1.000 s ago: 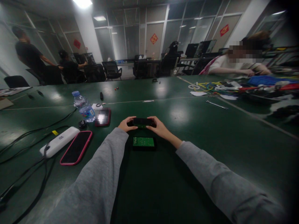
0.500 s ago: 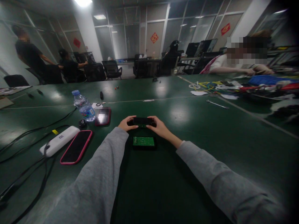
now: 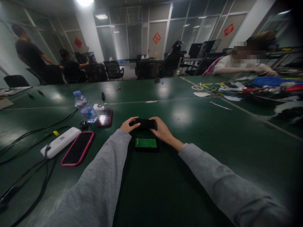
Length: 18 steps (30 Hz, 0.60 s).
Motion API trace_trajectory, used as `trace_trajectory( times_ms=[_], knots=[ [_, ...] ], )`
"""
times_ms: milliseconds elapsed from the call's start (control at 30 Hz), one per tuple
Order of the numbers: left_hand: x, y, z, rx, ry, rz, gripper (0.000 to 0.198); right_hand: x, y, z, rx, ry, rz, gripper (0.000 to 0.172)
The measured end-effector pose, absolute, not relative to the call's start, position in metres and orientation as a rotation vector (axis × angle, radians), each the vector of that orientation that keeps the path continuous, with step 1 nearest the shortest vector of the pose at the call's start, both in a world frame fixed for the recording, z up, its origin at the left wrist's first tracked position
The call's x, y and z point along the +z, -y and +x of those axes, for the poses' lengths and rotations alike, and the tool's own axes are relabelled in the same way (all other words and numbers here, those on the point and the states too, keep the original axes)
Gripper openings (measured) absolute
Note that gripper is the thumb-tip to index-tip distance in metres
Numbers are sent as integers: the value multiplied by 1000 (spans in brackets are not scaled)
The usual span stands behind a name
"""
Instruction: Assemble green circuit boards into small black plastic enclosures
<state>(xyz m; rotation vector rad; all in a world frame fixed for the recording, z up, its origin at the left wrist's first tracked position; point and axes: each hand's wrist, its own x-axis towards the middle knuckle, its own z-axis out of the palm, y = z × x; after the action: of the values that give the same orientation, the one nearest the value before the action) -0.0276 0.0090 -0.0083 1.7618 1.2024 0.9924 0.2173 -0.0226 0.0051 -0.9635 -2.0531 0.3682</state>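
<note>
Between my two hands is a flat black rectangular case [image 3: 145,123], its dark face turned toward me. My left hand [image 3: 129,125] grips its left end, thumb in front. The right end is held by my right hand [image 3: 161,128], with the fingers partly hidden behind it. Just nearer to me, a green circuit board [image 3: 146,142] sits in a black housing on the dark green table [image 3: 146,183]. Small pale marks show on the board.
To the left are a white device [image 3: 61,142] with cables, a pink-edged phone [image 3: 78,148], a water bottle [image 3: 85,107] and another phone [image 3: 107,118]. A wrench [image 3: 220,106] and a heap of cables [image 3: 239,88] lie right. Across the table sits a person [image 3: 248,63].
The black case has tilted, so its flat face shows more and the green edge beneath it is out of sight. My right thumb has shifted toward its end.
</note>
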Motion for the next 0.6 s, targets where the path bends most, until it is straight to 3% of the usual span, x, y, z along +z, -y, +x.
trace_trajectory(
  times_ms=[233, 467, 600],
  knots=[
    [1, -3, -26, 1036, -1135, 1759, 68, 6, 24, 218, 198, 2173, -854, 44],
    [2, -2, -28, 1019, -1057, 1771, 71, 4, 26, 218, 449, 2156, -904, 59],
    [2, -2, -29, 1018, -1027, 1783, 70, 4, 25, 219, 549, 2082, -908, 49]
  ],
)
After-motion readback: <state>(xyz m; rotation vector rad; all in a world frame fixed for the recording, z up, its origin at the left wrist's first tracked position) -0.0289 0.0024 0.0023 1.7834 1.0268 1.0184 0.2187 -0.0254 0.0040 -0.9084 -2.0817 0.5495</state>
